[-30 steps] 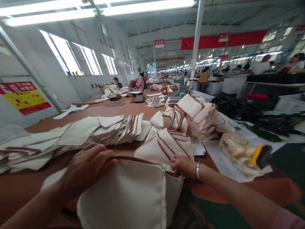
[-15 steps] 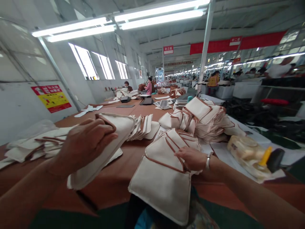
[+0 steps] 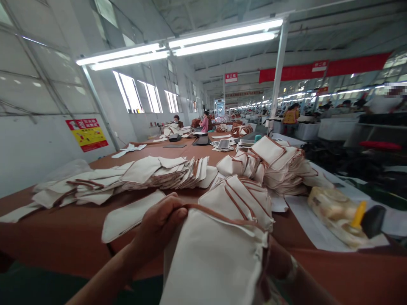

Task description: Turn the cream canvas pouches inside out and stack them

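A cream fabric pouch (image 3: pixel 213 258) with brown trim along its top edge hangs in front of me, tilted. My left hand (image 3: pixel 167 214) is closed on its upper left corner, thumb over the trim. My right hand (image 3: pixel 280 258) is behind the pouch's right side; only the back of it and the wrist with a bracelet show, and its fingers are hidden. Just beyond the held pouch lies a fanned stack of similar pouches (image 3: pixel 232 197). One cream piece (image 3: pixel 130 216) rests flat on the table, left of my left hand.
A long row of cream pouches (image 3: pixel 149 173) spans the brown table (image 3: pixel 127 154). Another heap (image 3: pixel 273 159) stands at the right, near a clear plastic-wrapped bundle (image 3: pixel 333 212) with a yellow-handled item (image 3: pixel 359 214). A metal post (image 3: pixel 278 72) rises behind. Other people work farther back.
My left hand has let go of the piece it held at the left, moved right and gripped the front pouch's corner. That pouch is now raised off the stack. My right hand has dropped behind it.
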`<state>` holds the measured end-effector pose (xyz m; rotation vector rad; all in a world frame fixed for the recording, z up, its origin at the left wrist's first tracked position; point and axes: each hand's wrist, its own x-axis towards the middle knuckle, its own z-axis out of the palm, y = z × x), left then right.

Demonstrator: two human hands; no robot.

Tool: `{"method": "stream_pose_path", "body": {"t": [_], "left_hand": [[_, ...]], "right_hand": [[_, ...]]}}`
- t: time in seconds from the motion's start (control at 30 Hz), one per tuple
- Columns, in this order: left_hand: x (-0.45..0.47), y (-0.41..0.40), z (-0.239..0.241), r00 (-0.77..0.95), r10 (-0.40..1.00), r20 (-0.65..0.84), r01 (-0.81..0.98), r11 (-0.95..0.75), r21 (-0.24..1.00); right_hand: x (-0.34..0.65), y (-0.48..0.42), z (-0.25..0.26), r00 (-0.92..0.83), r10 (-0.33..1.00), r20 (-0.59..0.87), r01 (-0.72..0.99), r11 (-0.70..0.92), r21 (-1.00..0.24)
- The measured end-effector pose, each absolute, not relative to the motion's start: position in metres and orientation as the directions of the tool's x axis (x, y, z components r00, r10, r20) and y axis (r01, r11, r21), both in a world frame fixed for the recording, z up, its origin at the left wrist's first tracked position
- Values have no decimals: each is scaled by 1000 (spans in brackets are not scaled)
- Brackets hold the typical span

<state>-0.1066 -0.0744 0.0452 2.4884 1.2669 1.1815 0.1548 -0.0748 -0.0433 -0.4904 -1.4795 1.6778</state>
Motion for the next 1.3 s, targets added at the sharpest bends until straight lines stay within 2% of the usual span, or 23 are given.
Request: {"method": "stream_pose_path", "body": {"t": [0.1, 0.13, 0.27, 0.37, 0.43, 0.6, 0.67, 0.73, 0.8, 0.87, 1.0, 1.1, 1.3], "left_hand": [[-99, -70, 16, 278, 769, 576, 593, -609, 526], [-96, -70, 7, 265, 780, 566, 576, -599, 556], [-81, -74, -20, 128, 850, 511, 525, -495, 693], [-71, -79, -37, -46, 895, 443, 439, -380, 814], [-69, -78, -48, -105, 888, 448, 448, -360, 818], [-78, -71, -52, -110, 846, 521, 558, -381, 737], [-81, -73, -39, -26, 830, 557, 579, -441, 685], [-78, -80, -21, 202, 844, 496, 545, -518, 659], [-71, -87, -6, 501, 828, 252, 434, -492, 755], [-63, -92, 0, 659, 750, 52, 349, -366, 862], [-55, -88, -10, 654, 753, -68, 293, -169, 941], [-54, -81, -24, 635, 757, -154, 269, -29, 963], [-47, -72, -34, 588, 769, -251, 232, 137, 963]], "right_hand": [[152, -100, -42, -514, 802, 306, -465, 40, -885], [151, -106, -41, -479, 809, 341, -463, 97, -881], [145, -120, -47, -351, 827, 440, -256, 368, -894], [141, -129, -63, -241, 873, 425, -301, 349, -887], [141, -133, -72, -256, 885, 390, -282, 318, -905], [151, -127, -67, -307, 858, 412, 46, 446, -894], [154, -119, -57, -422, 817, 393, 89, 468, -879], [155, -111, -48, -541, 756, 368, 93, 489, -867], [155, -104, -43, -612, 715, 338, 91, 488, -868], [157, -98, -44, -631, 720, 290, 99, 445, -890], [165, -87, -53, -601, 785, 152, 124, 279, -952], [174, -78, -58, -634, 770, 73, 96, 172, -980], [181, -66, -55, -678, 733, 51, 160, 215, -963]]}}
